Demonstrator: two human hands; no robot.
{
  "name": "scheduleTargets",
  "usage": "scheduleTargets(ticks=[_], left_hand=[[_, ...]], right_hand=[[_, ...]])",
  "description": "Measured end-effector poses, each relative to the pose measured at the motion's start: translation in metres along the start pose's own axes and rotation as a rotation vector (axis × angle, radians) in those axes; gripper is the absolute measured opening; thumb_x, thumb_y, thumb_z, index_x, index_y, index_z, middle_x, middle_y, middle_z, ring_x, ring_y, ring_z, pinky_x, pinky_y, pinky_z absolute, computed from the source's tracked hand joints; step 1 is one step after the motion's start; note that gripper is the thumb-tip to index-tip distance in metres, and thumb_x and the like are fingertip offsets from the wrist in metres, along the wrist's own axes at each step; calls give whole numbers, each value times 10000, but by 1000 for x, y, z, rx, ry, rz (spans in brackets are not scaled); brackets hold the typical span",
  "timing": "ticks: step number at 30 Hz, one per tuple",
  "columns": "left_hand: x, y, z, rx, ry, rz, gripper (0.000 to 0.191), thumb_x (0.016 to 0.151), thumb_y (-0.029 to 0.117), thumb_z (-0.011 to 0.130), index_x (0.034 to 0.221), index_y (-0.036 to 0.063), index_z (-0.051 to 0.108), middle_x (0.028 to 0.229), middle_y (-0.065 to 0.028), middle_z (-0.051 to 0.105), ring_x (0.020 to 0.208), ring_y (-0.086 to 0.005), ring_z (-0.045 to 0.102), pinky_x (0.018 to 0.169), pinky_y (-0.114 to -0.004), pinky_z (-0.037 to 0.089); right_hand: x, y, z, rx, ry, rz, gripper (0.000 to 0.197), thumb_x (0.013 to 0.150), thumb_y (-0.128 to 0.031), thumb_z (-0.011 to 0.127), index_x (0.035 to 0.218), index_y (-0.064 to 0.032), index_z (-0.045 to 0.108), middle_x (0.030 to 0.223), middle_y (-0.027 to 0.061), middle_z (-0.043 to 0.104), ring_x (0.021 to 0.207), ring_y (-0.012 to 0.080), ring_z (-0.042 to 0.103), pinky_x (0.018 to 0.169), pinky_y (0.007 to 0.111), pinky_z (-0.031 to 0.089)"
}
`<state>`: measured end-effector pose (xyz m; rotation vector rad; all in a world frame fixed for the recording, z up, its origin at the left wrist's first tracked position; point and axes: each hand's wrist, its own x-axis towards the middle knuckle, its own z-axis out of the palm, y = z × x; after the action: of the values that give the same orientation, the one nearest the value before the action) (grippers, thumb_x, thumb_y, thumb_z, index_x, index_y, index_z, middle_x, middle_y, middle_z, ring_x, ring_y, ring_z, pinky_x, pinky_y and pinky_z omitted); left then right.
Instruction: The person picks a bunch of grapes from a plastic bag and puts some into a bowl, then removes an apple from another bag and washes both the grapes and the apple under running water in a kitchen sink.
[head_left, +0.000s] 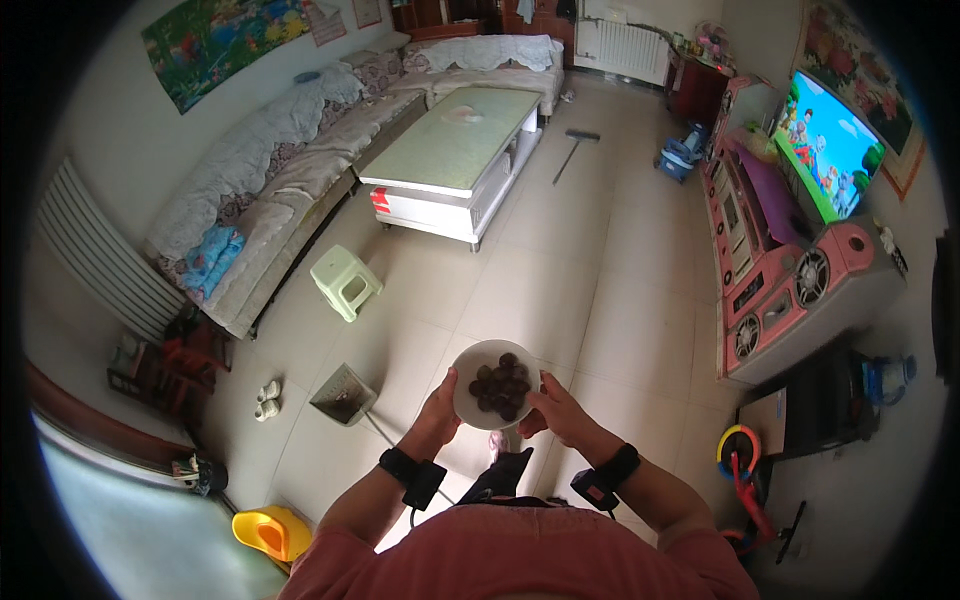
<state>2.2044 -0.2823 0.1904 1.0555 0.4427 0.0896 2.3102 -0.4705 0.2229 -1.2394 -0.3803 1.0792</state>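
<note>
A round white plate or shallow bowl (474, 414) is held level in front of my body, over the tiled floor. Several dark, round fruits, perhaps grapes or plums (501, 386), lie heaped in it. My left hand (440, 412) grips the left rim, with the thumb along the edge. On the right side my right hand (553, 411) grips the rim, its thumb near the fruits. The fingers under the dish are partly hidden. Each wrist wears a black strap with a small box.
A pale green plastic stool (346, 281) and a long-handled dustpan (343, 396) stand ahead on the left. Beyond are a low coffee table (450, 142), a sofa (277, 202) and a broom (576, 142). A pink cabinet (780, 292) and a child's tricycle or scooter (746, 487) are at right.
</note>
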Motion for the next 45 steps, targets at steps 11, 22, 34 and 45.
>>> scheduleTargets(ticks=[11, 22, 34, 45], left_hand=[[179, 87, -27, -52, -39, 15, 596, 895, 514, 332, 1249, 39, 401, 1159, -104, 517, 1022, -180, 512, 840, -305, 436], [312, 140, -52, 51, -62, 117, 614, 909, 503, 292, 1292, 26, 341, 1186, -112, 496, 1070, -210, 478, 860, -345, 420], [429, 197, -28, -100, 209, 222, 612, 872, 534, 376, 1256, 58, 366, 1135, -107, 518, 988, -215, 541, 754, -360, 500], [513, 221, -82, 713, 429, 615, 621, 880, 523, 368, 1266, 36, 355, 1135, -123, 526, 987, -240, 552, 775, -371, 498]], right_hand=[[169, -92, -50, -83, 11, 13, 395, 884, -136, 382, 1227, -12, 232, 907, 175, 536, 613, 230, 612, 562, 340, 542], [317, -155, -109, -74, -112, 12, 448, 884, -144, 390, 1279, -31, 214, 902, 168, 556, 623, 217, 621, 562, 323, 545], [459, -233, -185, -90, -385, 8, 451, 903, -221, 411, 1266, -12, 244, 908, 126, 550, 635, 188, 620, 563, 305, 540], [583, -250, -196, -124, -456, 73, 444, 908, -232, 417, 1262, -24, 249, 880, 120, 551, 631, 187, 619, 554, 307, 537]])
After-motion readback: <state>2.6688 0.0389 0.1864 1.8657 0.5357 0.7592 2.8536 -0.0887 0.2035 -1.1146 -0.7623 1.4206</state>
